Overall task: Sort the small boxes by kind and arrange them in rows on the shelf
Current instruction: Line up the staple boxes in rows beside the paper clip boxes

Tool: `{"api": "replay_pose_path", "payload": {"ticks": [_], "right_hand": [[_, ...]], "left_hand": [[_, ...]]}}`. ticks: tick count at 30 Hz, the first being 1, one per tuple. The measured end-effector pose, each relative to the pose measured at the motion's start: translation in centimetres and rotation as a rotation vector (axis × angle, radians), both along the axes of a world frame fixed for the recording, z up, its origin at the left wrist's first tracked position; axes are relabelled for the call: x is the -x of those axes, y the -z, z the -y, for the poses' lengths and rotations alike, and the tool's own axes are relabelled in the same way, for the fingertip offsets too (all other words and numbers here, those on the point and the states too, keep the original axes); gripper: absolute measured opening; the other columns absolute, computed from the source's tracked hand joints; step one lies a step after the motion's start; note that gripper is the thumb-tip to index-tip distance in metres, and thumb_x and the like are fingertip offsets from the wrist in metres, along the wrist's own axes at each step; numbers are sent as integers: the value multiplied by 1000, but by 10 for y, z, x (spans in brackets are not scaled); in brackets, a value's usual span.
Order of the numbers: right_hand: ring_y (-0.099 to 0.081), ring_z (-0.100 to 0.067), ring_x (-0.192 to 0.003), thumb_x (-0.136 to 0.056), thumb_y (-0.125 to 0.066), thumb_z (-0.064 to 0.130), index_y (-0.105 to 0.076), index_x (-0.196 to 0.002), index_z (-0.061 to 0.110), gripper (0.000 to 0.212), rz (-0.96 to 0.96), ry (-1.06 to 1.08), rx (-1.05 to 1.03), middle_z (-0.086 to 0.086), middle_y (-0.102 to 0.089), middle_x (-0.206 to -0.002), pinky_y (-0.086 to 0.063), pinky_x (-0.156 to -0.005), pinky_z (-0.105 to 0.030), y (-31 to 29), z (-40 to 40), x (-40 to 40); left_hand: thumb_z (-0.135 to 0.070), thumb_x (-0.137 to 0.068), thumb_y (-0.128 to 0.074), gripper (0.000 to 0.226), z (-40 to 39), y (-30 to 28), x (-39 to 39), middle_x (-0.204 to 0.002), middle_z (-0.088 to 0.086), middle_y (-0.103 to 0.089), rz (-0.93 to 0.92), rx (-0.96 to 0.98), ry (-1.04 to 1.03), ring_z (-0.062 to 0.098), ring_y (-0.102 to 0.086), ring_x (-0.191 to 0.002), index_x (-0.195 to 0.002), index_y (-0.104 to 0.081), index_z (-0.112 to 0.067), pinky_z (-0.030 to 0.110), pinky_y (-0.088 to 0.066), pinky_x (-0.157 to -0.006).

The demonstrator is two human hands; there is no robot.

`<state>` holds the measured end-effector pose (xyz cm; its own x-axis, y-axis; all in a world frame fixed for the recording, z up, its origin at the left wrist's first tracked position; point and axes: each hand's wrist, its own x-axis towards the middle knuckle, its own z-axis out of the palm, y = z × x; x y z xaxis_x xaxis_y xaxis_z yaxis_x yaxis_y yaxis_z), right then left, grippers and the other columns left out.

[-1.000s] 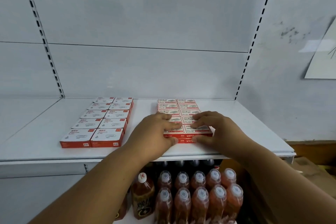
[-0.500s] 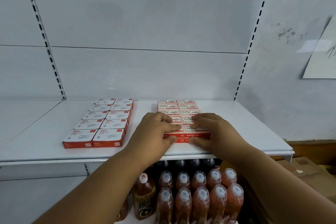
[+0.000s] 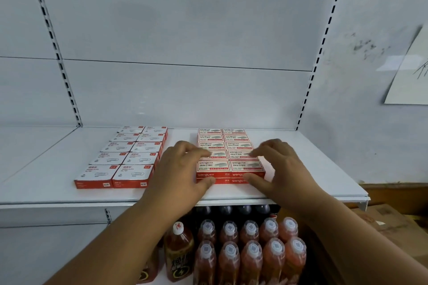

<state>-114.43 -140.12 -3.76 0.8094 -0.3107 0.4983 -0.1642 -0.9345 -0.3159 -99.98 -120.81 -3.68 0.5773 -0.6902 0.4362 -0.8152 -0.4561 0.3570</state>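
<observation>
**Both hands on the staple boxes**

The staple boxes (image 3: 230,155) sit on the white shelf (image 3: 312,169) in two columns running from the front edge back to the rear panel, with a second layer visible under the front pair. The left hand (image 3: 183,169) frames their left front corner, grip spread, fingertips on a box top and thumb against the front face. The right hand (image 3: 281,166) mirrors it at the right front corner, grip likewise spread. Left of the staple boxes, apart from them, lie the paper-clip boxes (image 3: 129,157), also in two columns. Below the staple boxes, under the shelf, stand bottles (image 3: 250,252) of reddish drink.
</observation>
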Motion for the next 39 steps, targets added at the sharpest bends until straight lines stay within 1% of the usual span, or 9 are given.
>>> {"api": "replay_pose_path", "payload": {"ticks": [4, 9, 19, 25, 28, 31, 34, 37, 39], "right_hand": [[-57, -3, -79, -77, -79, 36, -67, -101, 27, 28, -55, -29, -112, 15, -53, -97, -42, -67, -8, -2, 9, 6], [-58, -5, -75, -77, -81, 27, -71, -97, 21, 23, -42, -40, -129, 16, -53, -92, -46, -69, -13, -2, 10, 4], [-58, -5, -73, -76, -82, 26, -72, -92, 21, 20, -20, -22, -160, 15, -55, -90, -42, -66, -9, 1, 9, 2], [-56, 0, -82, -95, -55, 35, -65, -92, 28, 13, 57, 86, -275, 13, -62, -97, -39, -66, -11, -9, 10, -3], [-56, 0, -97, -97, -51, 40, -66, -113, 29, 25, -57, 67, -204, 12, -59, -120, -43, -80, -15, -12, 15, -10], [-41, -3, -132, -95, -49, 49, -58, -133, 30, 43, -197, -6, -122, 17, -44, -146, -33, -109, -24, -12, 12, -13], [-35, 5, -135, -94, -54, 46, -57, -135, 28, 46, -207, -61, -57, 15, -46, -146, -23, -116, -19, -8, 9, -15], [-31, 15, -128, -92, -58, 45, -58, -135, 29, 45, -172, -69, -63, 17, -48, -143, -17, -106, -2, -4, 10, -16], [-32, 16, -128, -92, -60, 45, -58, -134, 29, 45, -155, -72, -67, 17, -49, -143, -18, -106, -4, -2, 11, -16]], "left_hand": [[-37, -84, -73, 37, -4, -1, -1, -106, -24, -44, -113, 5, -6, -4, -50, -86, -120, -64, -38, 2, -31, -69], [-31, -85, -73, 34, -2, -2, -1, -104, -23, -47, -107, 23, -35, -2, -48, -91, -119, -68, -33, 3, -28, -73], [-32, -85, -73, 34, -3, -7, -2, -103, -21, -49, -110, -40, -16, 2, -50, -92, -119, -68, -33, 12, -34, -77], [-39, -89, -67, 34, -1, -16, -9, -113, -14, -56, -282, 42, -20, -3, -60, -79, -121, -56, -37, 11, -40, -64], [-39, -97, -54, 33, 9, -18, -11, -136, -11, -49, -210, 0, -21, 4, -56, -108, -130, -55, -36, 20, -46, -86], [-45, -100, -45, 43, 16, -20, -7, -156, -18, -28, -119, -149, 95, 9, -24, -142, -142, -45, -39, 31, -23, -114], [-45, -100, -44, 47, 19, -15, -5, -158, -19, -25, -102, -235, 197, 4, -18, -145, -146, -39, -39, 24, -16, -114], [-46, -99, -46, 48, 19, -10, -7, -157, -21, -26, -84, -217, 198, 2, -18, -145, -146, -38, -41, 23, -15, -114], [-45, -99, -46, 48, 20, -8, -8, -157, -21, -26, -79, -213, 203, 1, -17, -145, -146, -38, -41, 22, -14, -114]]}}
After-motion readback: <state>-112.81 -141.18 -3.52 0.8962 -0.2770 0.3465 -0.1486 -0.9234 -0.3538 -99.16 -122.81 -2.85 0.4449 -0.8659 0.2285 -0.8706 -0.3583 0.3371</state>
